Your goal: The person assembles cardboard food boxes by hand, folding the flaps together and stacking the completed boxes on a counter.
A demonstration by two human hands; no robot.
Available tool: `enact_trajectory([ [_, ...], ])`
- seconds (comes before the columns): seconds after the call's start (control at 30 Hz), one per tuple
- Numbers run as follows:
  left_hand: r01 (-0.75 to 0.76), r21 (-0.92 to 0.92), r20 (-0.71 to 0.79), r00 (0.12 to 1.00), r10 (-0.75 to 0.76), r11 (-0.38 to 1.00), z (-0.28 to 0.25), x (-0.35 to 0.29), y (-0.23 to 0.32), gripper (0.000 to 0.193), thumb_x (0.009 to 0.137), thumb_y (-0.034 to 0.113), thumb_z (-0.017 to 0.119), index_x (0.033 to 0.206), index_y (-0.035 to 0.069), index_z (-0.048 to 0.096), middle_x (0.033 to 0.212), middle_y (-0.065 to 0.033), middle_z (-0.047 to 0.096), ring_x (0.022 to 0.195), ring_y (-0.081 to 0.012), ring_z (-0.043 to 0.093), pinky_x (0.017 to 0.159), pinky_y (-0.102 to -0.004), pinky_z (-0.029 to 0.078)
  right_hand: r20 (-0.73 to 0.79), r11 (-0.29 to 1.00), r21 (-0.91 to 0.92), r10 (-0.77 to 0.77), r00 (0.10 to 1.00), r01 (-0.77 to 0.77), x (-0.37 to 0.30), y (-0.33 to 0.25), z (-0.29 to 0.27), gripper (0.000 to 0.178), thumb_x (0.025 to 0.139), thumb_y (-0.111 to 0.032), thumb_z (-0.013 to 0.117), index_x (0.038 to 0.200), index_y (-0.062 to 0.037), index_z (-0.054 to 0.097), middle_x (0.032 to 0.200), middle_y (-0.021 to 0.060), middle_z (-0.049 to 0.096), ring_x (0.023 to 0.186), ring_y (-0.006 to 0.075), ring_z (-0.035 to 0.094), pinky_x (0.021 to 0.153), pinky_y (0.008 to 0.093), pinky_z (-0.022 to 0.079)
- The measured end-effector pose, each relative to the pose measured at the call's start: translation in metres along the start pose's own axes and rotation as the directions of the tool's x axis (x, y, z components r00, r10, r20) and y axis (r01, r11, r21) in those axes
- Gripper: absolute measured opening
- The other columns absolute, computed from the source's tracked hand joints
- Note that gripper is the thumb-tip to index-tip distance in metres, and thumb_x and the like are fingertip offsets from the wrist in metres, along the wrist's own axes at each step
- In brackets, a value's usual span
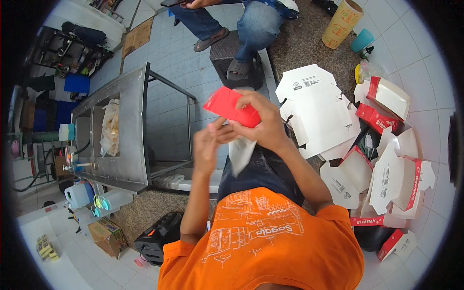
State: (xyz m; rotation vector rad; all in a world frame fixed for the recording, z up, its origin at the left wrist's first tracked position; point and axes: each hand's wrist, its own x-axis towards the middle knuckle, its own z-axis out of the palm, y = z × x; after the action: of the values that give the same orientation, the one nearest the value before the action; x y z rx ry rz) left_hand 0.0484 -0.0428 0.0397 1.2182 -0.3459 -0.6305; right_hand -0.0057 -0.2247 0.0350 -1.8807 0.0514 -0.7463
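Above my lap, my right hand grips a red cardboard food box, its fingers bent over the right part. My left hand is at the box's lower left edge, slightly blurred, with thumb and fingers apart and nothing seen in them. Some of its fingertips reach in under the box by my right hand. A pale, blurred flap hangs below my hands; whether it belongs to the box is unclear.
Flat white box blanks are stacked on the ledge at right, beside several part-folded red-and-white boxes. At left stands a metal sink table. Ahead, another person sits with one foot by a dark stool.
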Motion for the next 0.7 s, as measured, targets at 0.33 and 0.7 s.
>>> enact_trajectory([
  [0.33,-0.069,0.118,0.368,0.929,0.021,0.991,-0.047,0.01,0.03,0.106,0.088,0.077,0.053,0.155,-0.003,0.036,0.134,-0.0158,0.061,0.122,-0.0243,0.059,0.113,-0.0422,0.042,0.375,0.813,0.577,-0.177,0.91,-0.08,0.056,-0.028,-0.042,0.063,0.065,-0.024,0.095,0.113,-0.0062,0.058,0.111,0.0109,0.072,0.108,0.0216,0.07,0.1,0.034,0.05],
  [0.7,0.06,0.172,0.042,0.997,-0.068,0.983,-0.063,-0.004,-0.004,0.101,0.076,0.029,0.08,0.158,0.001,0.027,0.142,-0.0224,0.055,0.121,-0.0347,0.064,0.103,-0.0506,0.055,0.21,0.409,0.816,0.449,0.868,-0.409,-0.07,0.036,-0.034,0.077,0.101,-0.065,0.044,0.146,-0.0026,0.045,0.141,0.0121,0.058,0.13,0.0177,0.055,0.109,0.0347,0.044],
])
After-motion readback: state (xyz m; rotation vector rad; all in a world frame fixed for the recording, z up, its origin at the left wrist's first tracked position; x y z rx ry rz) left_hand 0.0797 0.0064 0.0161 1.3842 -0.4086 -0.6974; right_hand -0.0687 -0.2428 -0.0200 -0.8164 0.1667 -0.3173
